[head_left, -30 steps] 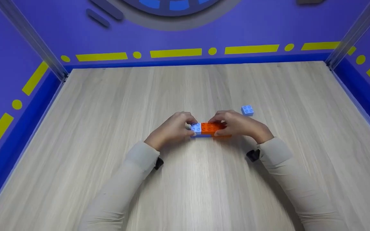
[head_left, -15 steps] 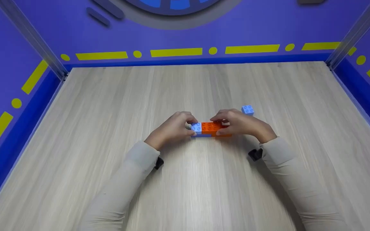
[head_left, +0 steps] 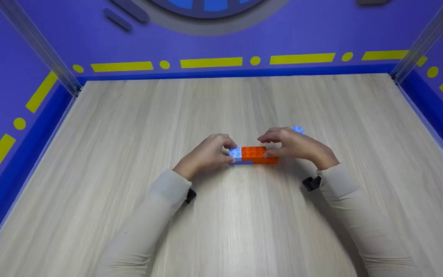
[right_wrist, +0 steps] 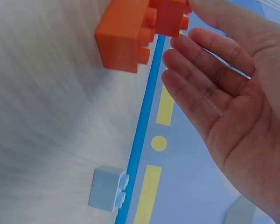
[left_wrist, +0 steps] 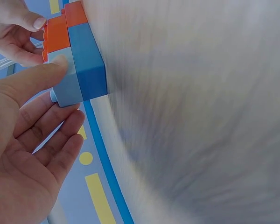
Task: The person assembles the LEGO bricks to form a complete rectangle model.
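Observation:
A low two-layer stack of toy building bricks sits on the table in front of me. Its top layer has a light blue brick [head_left: 235,154] at the left, beside an orange brick [head_left: 252,153]. Below them lie a blue brick [left_wrist: 90,70] and another orange brick [right_wrist: 119,39], whose studs show at the right end. My left hand [head_left: 208,152] pinches the light blue brick between thumb and fingers. At the stack's right end is my right hand [head_left: 302,144], fingers relaxed and spread, holding nothing. Its thumb overlaps the orange brick in the head view.
A loose small blue brick [right_wrist: 105,189] stands on the table beyond my right hand, which partly covers it in the head view. The wood-grain table [head_left: 221,231] is bounded by purple-blue walls [head_left: 221,48] with yellow markings at the back and sides.
My right hand has loosened from the orange brick and moved right and slightly back, partly covering the loose blue brick. My left hand and the stack have stayed in place.

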`<state>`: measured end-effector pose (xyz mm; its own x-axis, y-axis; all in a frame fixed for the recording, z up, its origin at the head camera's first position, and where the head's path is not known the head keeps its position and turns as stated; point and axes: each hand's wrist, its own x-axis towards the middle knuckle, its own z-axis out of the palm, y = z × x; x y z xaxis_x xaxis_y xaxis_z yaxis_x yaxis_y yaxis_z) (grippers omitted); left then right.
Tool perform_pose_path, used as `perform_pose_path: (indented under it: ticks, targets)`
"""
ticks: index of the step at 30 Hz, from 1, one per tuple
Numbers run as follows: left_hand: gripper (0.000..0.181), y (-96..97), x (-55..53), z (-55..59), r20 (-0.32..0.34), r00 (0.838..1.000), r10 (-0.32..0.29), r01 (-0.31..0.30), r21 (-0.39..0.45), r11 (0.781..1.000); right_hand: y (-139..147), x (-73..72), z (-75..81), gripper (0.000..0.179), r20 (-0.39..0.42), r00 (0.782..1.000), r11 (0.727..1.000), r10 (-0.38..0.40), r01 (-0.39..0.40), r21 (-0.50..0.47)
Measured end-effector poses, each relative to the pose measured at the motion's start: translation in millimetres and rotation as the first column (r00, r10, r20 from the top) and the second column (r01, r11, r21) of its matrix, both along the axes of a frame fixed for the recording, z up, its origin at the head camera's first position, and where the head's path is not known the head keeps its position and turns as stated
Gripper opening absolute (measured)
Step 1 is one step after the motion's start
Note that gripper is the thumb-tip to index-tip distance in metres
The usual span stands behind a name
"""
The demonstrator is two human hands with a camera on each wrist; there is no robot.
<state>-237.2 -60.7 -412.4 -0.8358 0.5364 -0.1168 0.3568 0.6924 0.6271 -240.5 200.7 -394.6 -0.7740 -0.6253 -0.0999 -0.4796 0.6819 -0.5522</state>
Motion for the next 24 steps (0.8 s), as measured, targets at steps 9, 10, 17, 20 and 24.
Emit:
perform_pose_path:
  ticks: [9,10,17,20,24]
  targets:
    - [0.030,0.0,-0.3,-0.7,-0.016,1.000,-0.010,0.011,0.008,1.000,14.8,-3.7,1.5,0.040,-0.046,0.998,0.999,-0.035,0.034,-0.021]
    - [0.029,-0.2,0.0,-0.5,-0.016,1.000,-0.012,0.012,0.011,1.000,16.1,-4.2,1.4,0.041,-0.050,0.998,0.999,-0.042,0.041,-0.023]
    - [0.029,-1.2,0.8,-0.1,-0.020,1.000,-0.011,0.011,0.015,1.000,27.2,-8.3,0.7,0.043,-0.121,0.990,0.997,-0.076,0.076,-0.007]
    - [0.029,-0.9,0.7,0.4,-0.017,1.000,-0.008,0.008,0.009,1.000,33.3,-10.7,0.0,0.043,-0.136,0.987,0.996,-0.090,0.091,0.000]
    - [0.029,-0.8,0.9,0.8,-0.012,1.000,-0.008,0.008,0.009,1.000,41.8,-14.0,-1.2,0.043,-0.125,0.985,0.993,-0.116,0.116,-0.004]
